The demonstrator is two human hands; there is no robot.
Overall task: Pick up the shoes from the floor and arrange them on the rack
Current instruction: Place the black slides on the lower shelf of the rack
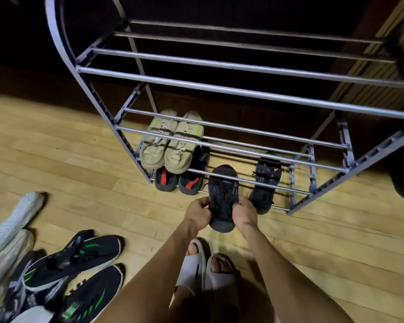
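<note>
Head view: both arms stretched forward and down
Hands: left hand [198, 212] and right hand [245, 212] both gripping the black shoe's [222, 197] sides
Shoe spot: toe at the rack's [243, 92] bottom rails

Between the left hand [198, 212] and right hand [245, 212], their fingers cover the black shoe's [222, 199] sides. Far left of them, pale shoes [14, 220] blur, cut by the edge.
</note>
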